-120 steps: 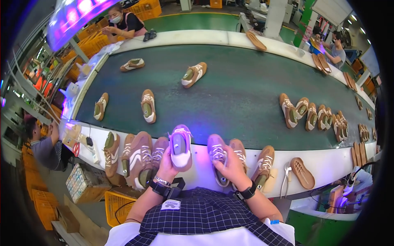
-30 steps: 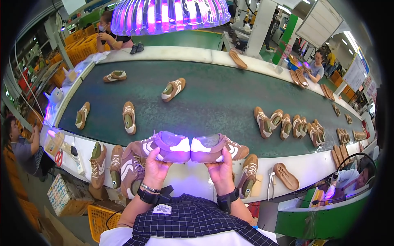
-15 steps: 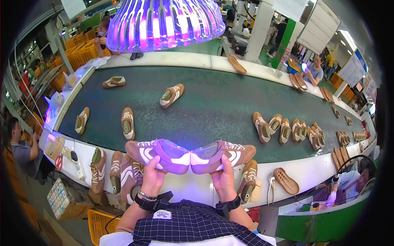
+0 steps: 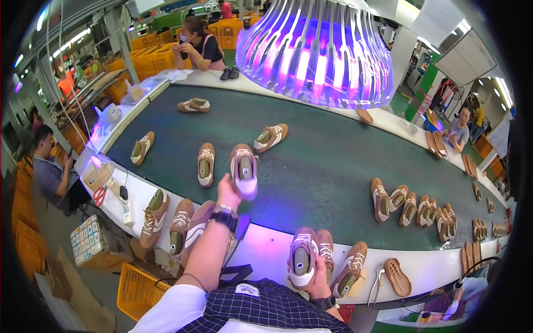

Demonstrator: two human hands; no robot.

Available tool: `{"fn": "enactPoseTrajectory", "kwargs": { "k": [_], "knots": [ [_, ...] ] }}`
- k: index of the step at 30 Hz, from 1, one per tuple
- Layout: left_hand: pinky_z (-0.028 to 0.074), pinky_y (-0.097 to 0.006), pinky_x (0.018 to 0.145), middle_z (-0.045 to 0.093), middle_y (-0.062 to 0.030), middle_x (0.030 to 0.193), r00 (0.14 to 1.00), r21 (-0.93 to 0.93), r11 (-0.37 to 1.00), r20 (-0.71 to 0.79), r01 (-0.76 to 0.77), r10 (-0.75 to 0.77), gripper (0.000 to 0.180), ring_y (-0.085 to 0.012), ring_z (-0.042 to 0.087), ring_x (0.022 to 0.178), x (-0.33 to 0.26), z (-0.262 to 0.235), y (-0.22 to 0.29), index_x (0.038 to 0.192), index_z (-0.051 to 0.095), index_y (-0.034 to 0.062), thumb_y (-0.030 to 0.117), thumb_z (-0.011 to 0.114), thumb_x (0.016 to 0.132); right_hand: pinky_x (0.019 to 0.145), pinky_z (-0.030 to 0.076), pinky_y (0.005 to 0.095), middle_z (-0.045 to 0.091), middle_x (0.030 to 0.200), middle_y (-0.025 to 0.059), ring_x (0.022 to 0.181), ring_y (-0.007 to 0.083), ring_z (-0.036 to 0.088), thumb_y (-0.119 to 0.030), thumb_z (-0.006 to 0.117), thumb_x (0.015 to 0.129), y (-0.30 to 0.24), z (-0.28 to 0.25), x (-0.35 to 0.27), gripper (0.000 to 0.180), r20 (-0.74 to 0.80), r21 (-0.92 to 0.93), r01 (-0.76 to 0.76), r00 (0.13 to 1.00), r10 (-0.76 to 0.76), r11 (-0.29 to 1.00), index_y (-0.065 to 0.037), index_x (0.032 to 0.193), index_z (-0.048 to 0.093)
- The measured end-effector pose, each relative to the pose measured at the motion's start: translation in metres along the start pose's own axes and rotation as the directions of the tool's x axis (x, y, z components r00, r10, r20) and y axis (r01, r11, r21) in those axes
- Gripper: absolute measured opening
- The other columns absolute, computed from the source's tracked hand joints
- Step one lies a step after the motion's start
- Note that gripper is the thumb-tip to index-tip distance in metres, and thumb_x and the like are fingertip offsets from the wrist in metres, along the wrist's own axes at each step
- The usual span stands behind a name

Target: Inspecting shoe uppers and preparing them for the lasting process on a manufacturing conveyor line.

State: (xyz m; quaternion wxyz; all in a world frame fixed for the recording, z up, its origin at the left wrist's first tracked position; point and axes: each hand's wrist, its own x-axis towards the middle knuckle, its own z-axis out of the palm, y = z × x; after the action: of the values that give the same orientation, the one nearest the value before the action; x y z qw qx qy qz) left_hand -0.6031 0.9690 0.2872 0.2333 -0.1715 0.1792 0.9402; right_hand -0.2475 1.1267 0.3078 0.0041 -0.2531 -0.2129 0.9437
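Over the green conveyor belt, my left hand point(image 4: 227, 191) reaches forward, closed on a brown sneaker point(image 4: 244, 169) with white laces and a white heel. Close to my body, at the near ledge, my right hand point(image 4: 319, 277) grips another such sneaker point(image 4: 302, 260), its toe pointing away from me. Just behind that one stands a sneaker point(image 4: 325, 247), partly hidden, and to its right leans another sneaker point(image 4: 351, 266). Left of my forearm, several sneakers point(image 4: 154, 218) line the ledge. On the belt near my left hand are a lone sneaker point(image 4: 205, 165) and a tilted sneaker point(image 4: 271, 137).
A glowing purple lamp point(image 4: 316, 53) hangs over the belt's far side. Pliers point(image 4: 376, 286) and a loose brown sole point(image 4: 397, 277) lie at the right ledge, red scissors point(image 4: 100, 196) at the left. More sneakers point(image 4: 427, 211) stand on the belt. Co-workers point(image 4: 205, 47) sit around it.
The two sneakers, earlier held heel to heel before me, are now apart. My left hand carried one forward over the belt; my right lowered the other to the near ledge. The view shifted left.
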Motion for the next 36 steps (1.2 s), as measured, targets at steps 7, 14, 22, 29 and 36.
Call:
{"fn": "enactPoseTrajectory", "kwargs": {
  "k": [7,14,22,29,36],
  "knots": [
    [0.032,-0.054,0.104,0.022,-0.0254,0.143,0.971,0.413,0.904,-0.237,0.114,-0.015,0.068,-0.0403,0.033,0.127,-0.049,-0.013,-0.017,0.136,0.027,-0.0045,0.024,0.06,0.084,0.078,0.052,0.0484,0.056,0.119,0.0184,0.103,0.032,0.059,-0.051,0.042,0.088,-0.01,-0.018,0.025,0.063,-0.031,-0.112,-0.002,1.0,-0.002,0.994,-0.006,0.131,0.044],
    [0.047,-0.045,0.091,0.056,-0.0168,0.102,0.933,0.422,0.833,-0.189,0.358,-0.305,0.029,-0.0297,0.055,0.097,-0.121,-0.043,-0.046,0.101,0.055,-0.0007,0.019,0.061,0.079,0.091,0.046,0.0443,0.051,0.126,0.0125,0.108,0.0282,0.055,-0.044,0.041,0.093,-0.167,0.096,0.205,0.05,0.344,-0.02,0.354,0.881,-0.326,0.935,-0.015,0.133,0.043],
    [0.05,-0.038,0.078,0.059,-0.0141,0.092,0.915,0.454,0.794,-0.192,0.404,-0.356,0.026,-0.0265,0.058,0.086,-0.137,-0.055,-0.058,0.1,0.056,-0.001,0.018,0.054,0.083,0.057,0.054,0.0338,0.057,0.084,0.0077,0.07,0.0196,0.06,-0.027,0.059,0.088,-0.152,0.06,0.214,0.025,0.032,-0.564,0.286,0.945,-0.326,0.774,-0.005,0.098,0.052],
    [0.05,-0.037,0.075,0.06,-0.0122,0.088,0.882,0.492,0.732,-0.261,0.472,-0.393,0.022,-0.025,0.059,0.08,-0.151,-0.052,-0.087,0.098,0.057,0.0,0.017,0.055,0.084,0.087,0.047,0.0416,0.063,0.101,0.0241,0.099,0.037,0.06,-0.019,0.059,0.071,-0.257,-0.073,0.111,0.036,-0.138,-0.986,-0.15,0.511,-0.849,0.071,0.002,0.101,0.061],
    [0.05,-0.036,0.073,0.061,-0.0119,0.086,0.91,0.535,0.737,-0.273,0.413,-0.312,0.022,-0.0238,0.059,0.08,-0.16,-0.052,-0.109,0.099,0.056,0.0006,0.018,0.056,0.084,0.088,0.047,0.0424,0.061,0.106,0.0265,0.101,0.0392,0.059,-0.023,0.069,0.068,-0.358,-0.179,0.094,0.048,-0.244,-0.936,-0.328,0.337,-0.909,0.13,0.002,0.107,0.057]
  ]
}}
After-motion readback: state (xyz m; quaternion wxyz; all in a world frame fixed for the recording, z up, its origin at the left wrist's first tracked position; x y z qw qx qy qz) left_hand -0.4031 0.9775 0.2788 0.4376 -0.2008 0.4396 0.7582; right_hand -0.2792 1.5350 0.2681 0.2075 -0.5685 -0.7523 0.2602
